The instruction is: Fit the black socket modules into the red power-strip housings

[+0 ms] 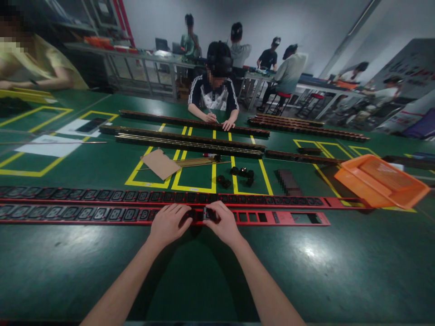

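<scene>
Two long red strips lie across the green table, one behind the other. Black socket pieces fill most of the rear strip and the left part of the front strip, whose right part shows open square cutouts. My left hand rests on the front strip, its fingers bent over the sockets and the thumb near a dark piece. Just right of it, my right hand pinches a small black socket piece between thumb and fingers at the strip. Its underside is hidden.
Loose black pieces, a brown cardboard piece and an orange basket lie beyond the strips. Long dark rails cross the table farther back. A person opposite works on a rail; others sit or stand behind.
</scene>
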A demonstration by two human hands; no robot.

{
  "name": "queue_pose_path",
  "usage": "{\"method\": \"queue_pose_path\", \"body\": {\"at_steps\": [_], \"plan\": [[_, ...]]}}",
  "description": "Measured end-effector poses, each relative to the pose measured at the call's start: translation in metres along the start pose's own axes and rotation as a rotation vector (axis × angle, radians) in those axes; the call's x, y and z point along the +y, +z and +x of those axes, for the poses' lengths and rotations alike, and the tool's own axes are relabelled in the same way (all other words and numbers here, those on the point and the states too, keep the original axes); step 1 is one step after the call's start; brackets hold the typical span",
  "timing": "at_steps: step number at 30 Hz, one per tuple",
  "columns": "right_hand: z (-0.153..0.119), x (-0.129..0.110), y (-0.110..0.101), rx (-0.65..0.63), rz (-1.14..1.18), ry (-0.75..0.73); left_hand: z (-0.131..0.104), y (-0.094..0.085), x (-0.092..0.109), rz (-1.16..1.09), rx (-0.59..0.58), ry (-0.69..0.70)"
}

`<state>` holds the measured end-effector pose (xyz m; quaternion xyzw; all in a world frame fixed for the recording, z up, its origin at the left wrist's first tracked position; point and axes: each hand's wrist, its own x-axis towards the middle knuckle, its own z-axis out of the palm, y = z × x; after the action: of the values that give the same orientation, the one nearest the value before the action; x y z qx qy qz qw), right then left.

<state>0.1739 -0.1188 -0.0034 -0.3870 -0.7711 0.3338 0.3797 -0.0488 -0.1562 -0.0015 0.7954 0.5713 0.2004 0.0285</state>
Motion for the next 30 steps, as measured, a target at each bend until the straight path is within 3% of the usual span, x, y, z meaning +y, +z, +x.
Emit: {"method": "queue_pose_path", "body": {"at_steps": [6, 14, 30], "plan": [[0.0005, -0.0058, 0.006, -0.031, -0.196, 0.042, 0.0, 0.0006, -0.0001, -0.003, 0.021, 0.005], [0.0012, -0.0098, 0.0018, -0.093, -0.215, 0.003, 0.0001, 0.0015, -0.0001, -0.007, 0.022, 0.001], [0.002, -0.0066, 0.0082, -0.071, -0.274, -0.009, -0.0003, 0.0021, -0.0002, 0.015, 0.012, 0.0]]}}
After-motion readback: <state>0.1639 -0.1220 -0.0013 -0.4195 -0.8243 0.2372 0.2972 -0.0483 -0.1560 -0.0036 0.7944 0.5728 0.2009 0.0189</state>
